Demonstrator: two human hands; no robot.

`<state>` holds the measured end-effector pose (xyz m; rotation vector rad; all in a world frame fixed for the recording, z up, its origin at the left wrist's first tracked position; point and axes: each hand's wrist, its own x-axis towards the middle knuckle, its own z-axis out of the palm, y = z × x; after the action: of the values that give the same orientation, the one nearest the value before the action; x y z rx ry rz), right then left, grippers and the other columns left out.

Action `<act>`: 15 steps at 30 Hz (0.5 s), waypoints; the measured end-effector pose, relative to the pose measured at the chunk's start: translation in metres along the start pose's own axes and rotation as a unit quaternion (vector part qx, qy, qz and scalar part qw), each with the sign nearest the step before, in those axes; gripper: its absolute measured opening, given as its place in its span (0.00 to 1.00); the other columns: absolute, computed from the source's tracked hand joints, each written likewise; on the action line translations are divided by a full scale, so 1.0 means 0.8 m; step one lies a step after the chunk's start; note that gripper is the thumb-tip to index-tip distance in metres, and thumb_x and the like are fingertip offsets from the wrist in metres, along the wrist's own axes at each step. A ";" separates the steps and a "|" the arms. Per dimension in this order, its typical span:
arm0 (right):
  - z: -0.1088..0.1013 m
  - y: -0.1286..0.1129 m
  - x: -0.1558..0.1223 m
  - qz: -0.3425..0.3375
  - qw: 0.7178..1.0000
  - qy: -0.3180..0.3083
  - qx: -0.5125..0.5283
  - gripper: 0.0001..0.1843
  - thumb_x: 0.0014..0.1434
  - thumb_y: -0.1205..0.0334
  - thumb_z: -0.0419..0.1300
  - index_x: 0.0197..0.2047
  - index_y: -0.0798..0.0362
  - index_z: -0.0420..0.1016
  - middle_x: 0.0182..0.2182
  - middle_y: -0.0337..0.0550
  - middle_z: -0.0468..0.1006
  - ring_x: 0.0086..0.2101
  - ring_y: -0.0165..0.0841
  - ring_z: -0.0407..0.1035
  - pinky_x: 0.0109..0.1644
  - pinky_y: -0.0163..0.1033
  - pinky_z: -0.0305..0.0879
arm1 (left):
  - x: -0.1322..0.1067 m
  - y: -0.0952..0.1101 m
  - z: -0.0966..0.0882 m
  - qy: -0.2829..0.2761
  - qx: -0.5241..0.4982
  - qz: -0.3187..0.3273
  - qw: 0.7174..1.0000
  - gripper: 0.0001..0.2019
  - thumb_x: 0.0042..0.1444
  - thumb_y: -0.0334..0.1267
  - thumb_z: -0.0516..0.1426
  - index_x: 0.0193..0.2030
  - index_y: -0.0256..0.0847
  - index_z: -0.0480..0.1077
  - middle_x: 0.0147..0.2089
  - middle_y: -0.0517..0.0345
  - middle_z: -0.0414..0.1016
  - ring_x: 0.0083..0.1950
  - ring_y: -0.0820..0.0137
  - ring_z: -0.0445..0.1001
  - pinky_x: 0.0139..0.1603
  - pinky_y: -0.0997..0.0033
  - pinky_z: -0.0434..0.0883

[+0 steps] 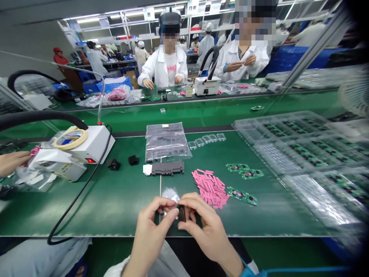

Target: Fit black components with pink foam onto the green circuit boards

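Observation:
Both my hands meet over the front edge of the green bench. My left hand point(152, 227) and my right hand point(201, 225) pinch a small dark part point(181, 212) between their fingertips, with a bit of clear film point(170, 193) just behind it. A heap of pink strips point(211, 187) lies right of my hands. Beside it rest green circuit boards point(242, 196). A row of black parts point(167, 167) sits further back, in front of a clear bag of black parts point(165, 141).
Stacked clear trays of boards point(302, 154) fill the right. A white machine point(90, 144) with a tape roll point(71, 138) and a black cable point(77, 196) stand left, where another person's hand point(11, 161) reaches in. Workers in white coats sit across the conveyor point(201, 111).

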<state>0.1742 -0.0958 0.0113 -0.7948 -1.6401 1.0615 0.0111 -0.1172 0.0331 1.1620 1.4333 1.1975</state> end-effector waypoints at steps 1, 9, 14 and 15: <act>0.000 0.000 0.000 0.000 1.000 0.000 0.002 0.13 0.63 0.57 0.66 0.51 0.47 0.75 0.41 0.44 0.74 0.29 0.29 0.68 0.29 0.35 0.65 | 0.000 0.000 0.000 0.000 -0.001 -0.004 1.000 0.03 0.53 0.38 0.64 0.33 0.43 0.78 0.31 0.60 0.75 0.34 0.69 0.70 0.39 0.71 0.67; -0.003 -0.001 0.000 -0.005 1.000 -0.005 0.006 0.13 0.63 0.54 0.65 0.50 0.48 0.76 0.41 0.44 0.75 0.28 0.29 0.68 0.30 0.34 0.66 | 0.008 0.004 -0.005 -0.042 -0.023 -0.058 0.997 0.07 0.50 0.41 0.66 0.29 0.41 0.77 0.30 0.58 0.76 0.33 0.69 0.68 0.37 0.70 0.66; -0.003 0.001 0.000 -0.008 1.000 -0.004 0.009 0.14 0.63 0.53 0.65 0.50 0.48 0.76 0.41 0.45 0.75 0.29 0.30 0.69 0.30 0.35 0.67 | 0.008 0.004 -0.004 -0.034 -0.042 -0.058 0.997 0.08 0.50 0.42 0.67 0.31 0.41 0.77 0.31 0.57 0.75 0.34 0.68 0.69 0.38 0.70 0.66; -0.003 0.001 0.000 -0.006 1.000 -0.003 0.012 0.15 0.63 0.53 0.65 0.51 0.48 0.76 0.41 0.45 0.75 0.29 0.30 0.69 0.30 0.35 0.67 | 0.008 0.004 -0.004 -0.030 -0.039 -0.057 0.997 0.08 0.49 0.42 0.67 0.31 0.40 0.77 0.31 0.57 0.75 0.34 0.68 0.69 0.38 0.70 0.66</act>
<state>0.1766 -0.0952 0.0109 -0.7649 -1.6334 1.0738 0.0071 -0.1110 0.0362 1.0398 1.3775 1.1197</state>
